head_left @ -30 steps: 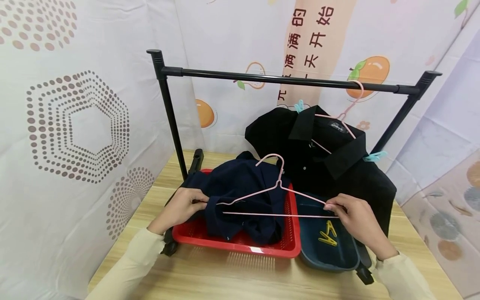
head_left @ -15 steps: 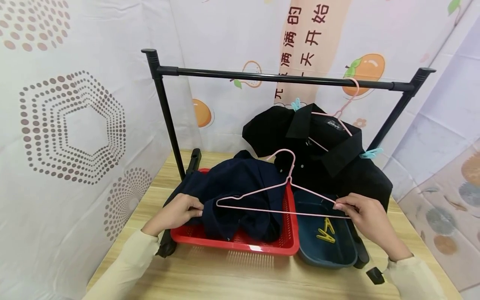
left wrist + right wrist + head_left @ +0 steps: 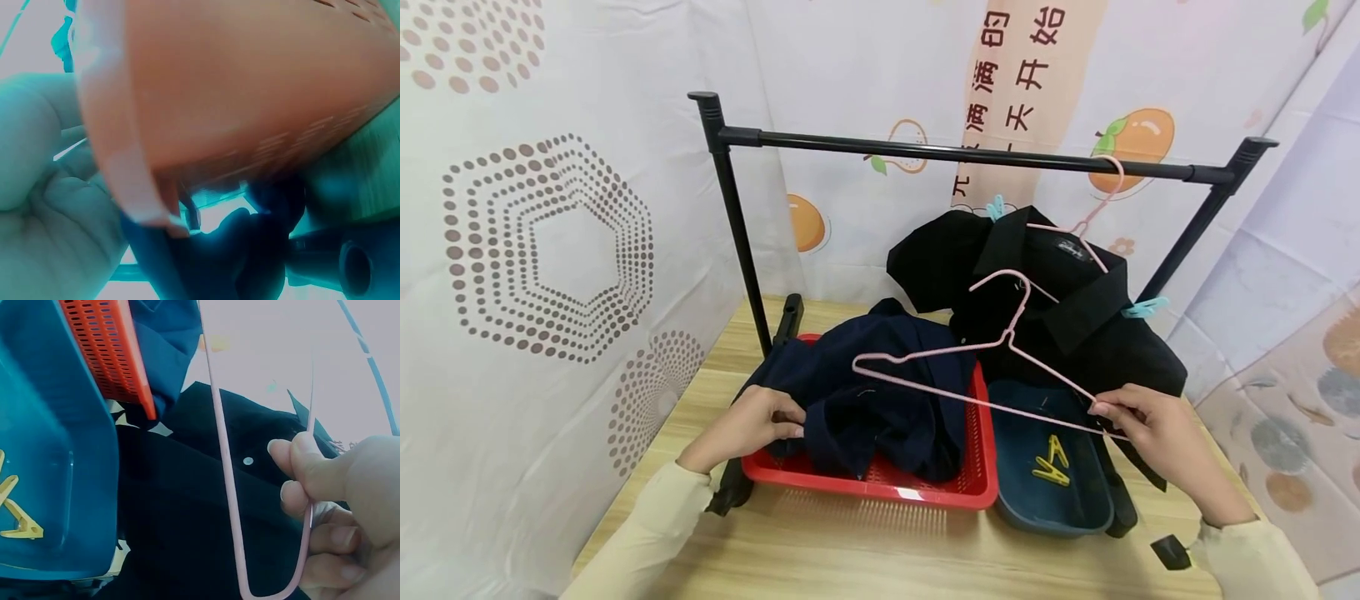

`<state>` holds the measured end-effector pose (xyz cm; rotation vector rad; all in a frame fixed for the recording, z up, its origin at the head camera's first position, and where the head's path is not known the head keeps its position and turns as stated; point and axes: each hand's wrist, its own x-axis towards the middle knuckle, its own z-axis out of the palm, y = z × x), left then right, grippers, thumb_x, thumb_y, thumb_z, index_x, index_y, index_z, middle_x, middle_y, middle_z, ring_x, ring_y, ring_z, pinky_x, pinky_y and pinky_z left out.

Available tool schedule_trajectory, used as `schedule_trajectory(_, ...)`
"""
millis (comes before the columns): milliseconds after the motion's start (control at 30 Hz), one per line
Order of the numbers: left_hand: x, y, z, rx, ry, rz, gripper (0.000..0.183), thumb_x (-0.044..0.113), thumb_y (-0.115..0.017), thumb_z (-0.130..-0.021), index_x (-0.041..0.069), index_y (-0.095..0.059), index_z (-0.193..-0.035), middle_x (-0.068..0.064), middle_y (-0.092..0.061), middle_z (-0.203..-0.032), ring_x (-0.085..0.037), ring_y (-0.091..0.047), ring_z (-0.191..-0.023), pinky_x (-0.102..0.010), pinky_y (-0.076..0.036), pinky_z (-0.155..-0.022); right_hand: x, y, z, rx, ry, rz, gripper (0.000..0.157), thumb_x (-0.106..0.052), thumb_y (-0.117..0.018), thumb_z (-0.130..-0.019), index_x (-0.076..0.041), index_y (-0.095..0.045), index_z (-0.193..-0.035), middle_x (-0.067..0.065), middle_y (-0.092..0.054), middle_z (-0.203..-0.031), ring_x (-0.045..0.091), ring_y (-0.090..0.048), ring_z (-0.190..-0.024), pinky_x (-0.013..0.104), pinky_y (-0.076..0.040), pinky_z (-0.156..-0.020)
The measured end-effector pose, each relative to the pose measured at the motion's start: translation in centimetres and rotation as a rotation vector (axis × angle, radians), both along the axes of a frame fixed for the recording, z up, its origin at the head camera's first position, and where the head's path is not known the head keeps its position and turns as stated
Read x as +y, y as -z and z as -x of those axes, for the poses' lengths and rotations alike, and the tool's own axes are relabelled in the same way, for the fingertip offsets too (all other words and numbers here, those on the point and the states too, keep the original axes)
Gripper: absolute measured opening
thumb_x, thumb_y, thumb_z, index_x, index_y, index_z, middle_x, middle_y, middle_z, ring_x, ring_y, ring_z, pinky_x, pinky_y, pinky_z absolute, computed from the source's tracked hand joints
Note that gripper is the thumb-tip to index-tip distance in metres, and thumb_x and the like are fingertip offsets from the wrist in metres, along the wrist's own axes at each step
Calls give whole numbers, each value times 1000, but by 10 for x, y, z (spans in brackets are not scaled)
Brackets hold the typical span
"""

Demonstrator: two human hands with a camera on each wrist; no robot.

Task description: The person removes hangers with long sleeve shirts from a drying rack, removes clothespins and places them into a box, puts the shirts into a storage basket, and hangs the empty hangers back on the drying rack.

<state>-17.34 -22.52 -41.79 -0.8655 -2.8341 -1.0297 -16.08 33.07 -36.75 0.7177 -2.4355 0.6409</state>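
Head view: the right hand (image 3: 1152, 427), lower right, pinches one end of the hanger (image 3: 1008, 336), whose long axis slants up-left across the garment (image 3: 913, 429) pinched by the left hand (image 3: 763, 422).

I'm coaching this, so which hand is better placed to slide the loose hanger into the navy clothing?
Likely the right hand: it holds the hanger near one end, while the left hand pinches the navy clothing.

Yellow clips (image 3: 1057, 477) held in blue bin (image 3: 1075, 512), left of right hand (image 3: 1157, 433); black shirt (image 3: 1105, 354), fastened with turquoise clips (image 3: 1144, 308), hung beyond hand; printed curtain (image 3: 857, 75) draped farther beyond.
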Motion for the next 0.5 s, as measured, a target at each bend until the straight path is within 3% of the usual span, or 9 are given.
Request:
schedule_trajectory(233, -9, -5, -7, -68, -47, -34, 2, 14, -79, -92, 12, -79, -92, 6, -71, -82, -7, -60, -60, -27, -53, -57, -2, -1, -3, -110, 22, 67, 19, 3, -78, -87, -14, -79, -95, -10, -63, -72, 2, -46, -52, 19, -34, -47)
schedule_trajectory(500, -24, -12, -16, -148, -137, 37, 27, 28, -77, -94, 13, -70, -73, 4, -57, -58, -14, -55, -44, -29, -48, -46, -19, -2, -3, -143, 32, 72, 12, -7, -78, -91, -18, -79, -96, -12, -56, -66, 5, -45, -52, 21, -34, -49)
